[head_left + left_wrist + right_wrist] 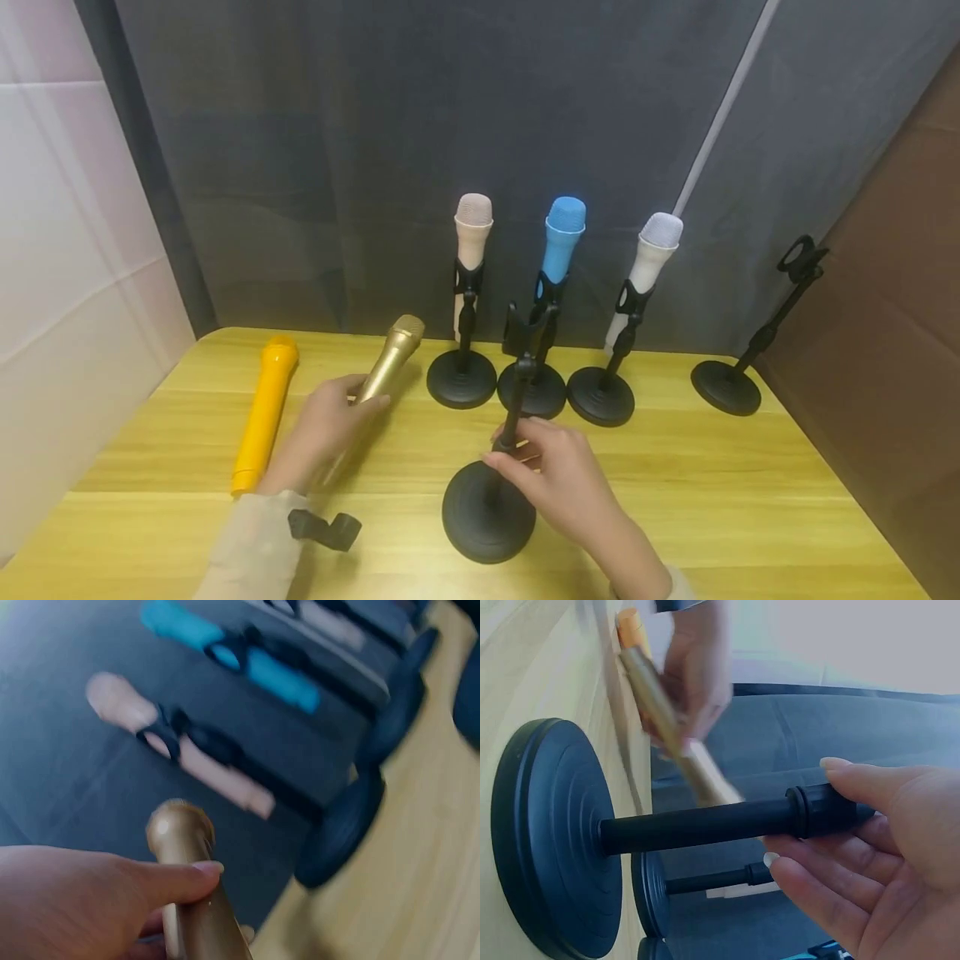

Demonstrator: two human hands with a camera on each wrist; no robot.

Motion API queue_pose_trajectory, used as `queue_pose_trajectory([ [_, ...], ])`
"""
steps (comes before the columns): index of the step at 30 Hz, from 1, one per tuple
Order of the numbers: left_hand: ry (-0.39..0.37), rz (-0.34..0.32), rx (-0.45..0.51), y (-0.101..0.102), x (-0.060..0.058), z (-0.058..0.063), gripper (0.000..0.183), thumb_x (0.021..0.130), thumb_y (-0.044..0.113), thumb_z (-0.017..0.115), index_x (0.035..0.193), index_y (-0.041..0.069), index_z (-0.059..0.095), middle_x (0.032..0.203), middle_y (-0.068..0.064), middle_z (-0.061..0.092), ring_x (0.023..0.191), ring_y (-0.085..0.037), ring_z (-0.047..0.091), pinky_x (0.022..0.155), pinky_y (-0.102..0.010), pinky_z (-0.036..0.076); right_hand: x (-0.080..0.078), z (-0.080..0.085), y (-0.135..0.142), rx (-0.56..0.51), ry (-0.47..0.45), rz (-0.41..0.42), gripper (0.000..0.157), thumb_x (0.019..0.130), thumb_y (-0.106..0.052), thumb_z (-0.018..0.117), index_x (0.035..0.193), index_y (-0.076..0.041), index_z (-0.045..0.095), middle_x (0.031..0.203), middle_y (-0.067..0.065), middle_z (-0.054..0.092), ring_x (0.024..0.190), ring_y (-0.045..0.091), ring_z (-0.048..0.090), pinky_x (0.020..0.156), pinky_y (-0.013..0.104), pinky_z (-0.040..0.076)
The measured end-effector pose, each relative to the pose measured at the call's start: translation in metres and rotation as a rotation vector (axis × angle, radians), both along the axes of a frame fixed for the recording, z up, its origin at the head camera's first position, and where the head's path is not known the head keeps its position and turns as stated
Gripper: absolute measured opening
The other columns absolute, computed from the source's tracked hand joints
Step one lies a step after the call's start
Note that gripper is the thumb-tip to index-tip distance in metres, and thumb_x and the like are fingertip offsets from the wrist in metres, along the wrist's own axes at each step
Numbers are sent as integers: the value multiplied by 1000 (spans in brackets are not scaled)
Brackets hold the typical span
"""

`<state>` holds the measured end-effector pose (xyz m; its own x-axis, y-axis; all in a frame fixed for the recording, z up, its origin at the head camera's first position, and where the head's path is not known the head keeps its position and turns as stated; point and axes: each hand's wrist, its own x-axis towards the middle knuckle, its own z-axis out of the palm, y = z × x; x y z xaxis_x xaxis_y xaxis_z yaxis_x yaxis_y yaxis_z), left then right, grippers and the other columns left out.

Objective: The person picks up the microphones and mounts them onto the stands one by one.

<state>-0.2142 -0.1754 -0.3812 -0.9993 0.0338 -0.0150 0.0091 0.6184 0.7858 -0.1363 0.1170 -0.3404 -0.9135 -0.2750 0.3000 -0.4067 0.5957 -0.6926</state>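
My left hand (330, 425) grips a gold microphone (392, 354) around its body, with the mesh head tilted up and away to the right. In the left wrist view the thumb lies along the gold microphone (201, 915). My right hand (558, 471) holds the pole of a black desk microphone stand (489, 512) between thumb and fingers. The right wrist view shows that stand's round base (559, 840) at the table and the fingers around the collar of its pole. The clip (525, 329) on top of this stand holds nothing.
Behind stand a pink microphone (472, 237), a blue microphone (562, 237) and a white microphone (651, 258), each clipped in a black stand. Far right is another stand (726, 387) with a bare clip. A yellow microphone (266, 408) lies at left on the wooden table (405, 533).
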Motion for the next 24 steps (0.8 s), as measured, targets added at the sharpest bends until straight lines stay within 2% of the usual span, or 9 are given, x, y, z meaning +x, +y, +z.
queue_pose_trajectory([
  [2, 15, -27, 66, 6, 0, 6, 57, 97, 27, 68, 142, -4, 52, 133, -27, 62, 106, -38, 69, 77, -32, 56, 0, 0, 0, 1, -1, 1, 14, 86, -24, 81, 94, -18, 72, 89, -5, 76, 78, 8, 74, 69, 17, 58],
  [4, 27, -45, 130, 13, 1, 13, 61, 96, 25, 69, 145, -5, 47, 142, -29, 56, 118, -42, 65, 82, -34, 59, 0, 0, 0, -3, -9, 0, 14, 86, -24, 81, 95, -18, 72, 90, -5, 76, 80, 9, 74, 69, 17, 58],
  [7, 25, -54, 217, 23, 3, 23, 63, 95, 23, 70, 146, -4, 45, 144, -27, 53, 125, -43, 62, 89, -38, 60, 0, 0, -1, -4, -20, -7, 14, 86, -23, 81, 95, -19, 71, 90, -6, 75, 83, 9, 74, 69, 16, 58],
  [10, 22, -61, 265, 33, 8, 33, 64, 95, 23, 72, 146, -3, 43, 146, -25, 52, 129, -42, 60, 96, -44, 58, 0, 0, 0, -7, -30, -9, 13, 86, -23, 81, 95, -19, 71, 91, -7, 75, 84, 10, 74, 69, 16, 58],
  [15, 22, -83, 303, 50, 14, 47, 64, 93, 25, 73, 145, 0, 44, 144, -20, 54, 124, -38, 64, 96, -45, 58, -1, -1, 2, -11, -51, -13, 14, 86, -25, 81, 96, -21, 71, 93, -6, 75, 85, 9, 74, 69, 16, 58],
  [19, 47, -138, 355, 63, 14, 53, 58, 94, 26, 72, 142, 3, 48, 137, -18, 60, 117, -33, 68, 93, -42, 59, -2, -1, 1, -21, -61, -18, 13, 86, -24, 81, 95, -21, 71, 93, -6, 75, 85, 10, 74, 69, 16, 58],
  [24, 128, -272, 468, 77, 11, 58, 50, 100, 20, 65, 143, 4, 46, 134, -20, 63, 117, -33, 68, 100, -45, 56, -1, -2, 1, -16, -60, -9, 14, 87, -24, 80, 97, -18, 72, 94, -6, 76, 86, 10, 75, 69, 16, 58],
])
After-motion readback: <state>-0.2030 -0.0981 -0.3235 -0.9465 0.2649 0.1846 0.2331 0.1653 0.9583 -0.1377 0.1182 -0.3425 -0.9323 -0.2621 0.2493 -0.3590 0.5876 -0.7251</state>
